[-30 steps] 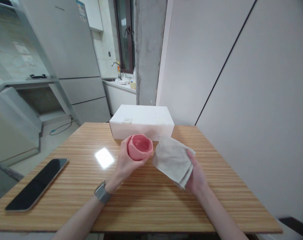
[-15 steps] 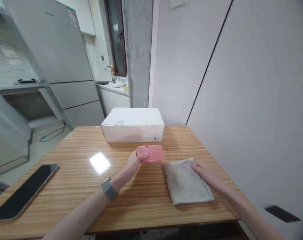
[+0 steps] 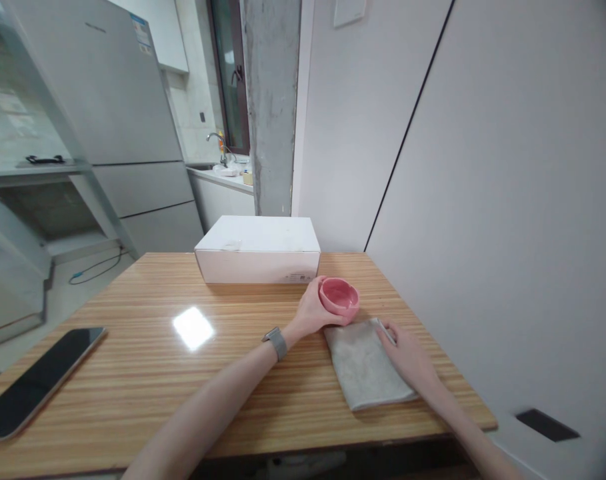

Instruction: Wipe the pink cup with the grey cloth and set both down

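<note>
My left hand (image 3: pixel 317 312) is wrapped round the left side of a round pink ashtray (image 3: pixel 339 300), which has notches in its rim. The ashtray is tilted so that its hollow faces me, near the far edge of a folded grey cloth (image 3: pixel 365 370). My right hand (image 3: pixel 405 353) is at the cloth's upper right corner, its fingers closed on the edge there. Some of those fingertips are hidden by the fabric and the hand itself. The cloth lies on the wooden table (image 3: pixel 243 393).
Behind the hands stands a white box (image 3: pixel 257 265) at the table's back. A black phone (image 3: pixel 37 387) lies by the left edge. A pale wall (image 3: pixel 483 200) rises along the right side. A fridge (image 3: pixel 117 93) and a sink stand beyond the table.
My left hand has moved right with the ashtray and turned it from side-on to hollow facing me. My right hand now grips the cloth's edge, where it rested before.
</note>
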Demonstrator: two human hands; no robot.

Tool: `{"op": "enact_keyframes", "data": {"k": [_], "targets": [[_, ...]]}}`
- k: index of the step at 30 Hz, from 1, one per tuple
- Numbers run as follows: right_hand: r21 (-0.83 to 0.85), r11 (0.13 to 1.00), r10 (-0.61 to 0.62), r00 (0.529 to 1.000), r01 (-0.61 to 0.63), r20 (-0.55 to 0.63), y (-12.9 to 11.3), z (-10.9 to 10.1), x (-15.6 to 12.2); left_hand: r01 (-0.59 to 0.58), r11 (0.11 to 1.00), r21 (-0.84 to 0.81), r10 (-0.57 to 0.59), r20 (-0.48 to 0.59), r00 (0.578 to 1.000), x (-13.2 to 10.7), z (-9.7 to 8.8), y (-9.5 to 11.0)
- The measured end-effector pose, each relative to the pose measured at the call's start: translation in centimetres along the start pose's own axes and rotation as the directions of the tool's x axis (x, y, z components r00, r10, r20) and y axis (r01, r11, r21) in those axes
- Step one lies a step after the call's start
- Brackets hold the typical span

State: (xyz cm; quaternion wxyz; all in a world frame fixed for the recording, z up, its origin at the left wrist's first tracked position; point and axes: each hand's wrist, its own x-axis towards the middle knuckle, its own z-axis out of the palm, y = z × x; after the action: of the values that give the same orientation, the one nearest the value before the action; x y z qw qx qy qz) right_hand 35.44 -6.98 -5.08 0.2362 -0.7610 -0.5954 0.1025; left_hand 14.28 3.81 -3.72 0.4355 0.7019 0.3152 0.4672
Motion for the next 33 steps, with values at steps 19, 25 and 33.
{"op": "enact_keyframes", "data": {"k": [19,25,33], "targets": [[-0.232,0.97,0.061,0.996,-0.075,-0.067,-0.1,-0.3,-0.3,0.062,0.989,-0.136,0.004,0.44,0.898,5.2,-1.0,-3.3],[-0.296,0.952,-0.008,0.961,-0.077,-0.276,-2.3,-2.1,-1.6,0.057,0.997,0.049,-0.072,0.402,0.913,4.2,-2.4,-1.5],[-0.104,0.917,-0.398,0.859,0.386,-0.322,-10.0,2.5,-6.7,-0.039,0.805,0.592,-0.051,0.136,0.989,-7.4,-7.9,3.4]]}}
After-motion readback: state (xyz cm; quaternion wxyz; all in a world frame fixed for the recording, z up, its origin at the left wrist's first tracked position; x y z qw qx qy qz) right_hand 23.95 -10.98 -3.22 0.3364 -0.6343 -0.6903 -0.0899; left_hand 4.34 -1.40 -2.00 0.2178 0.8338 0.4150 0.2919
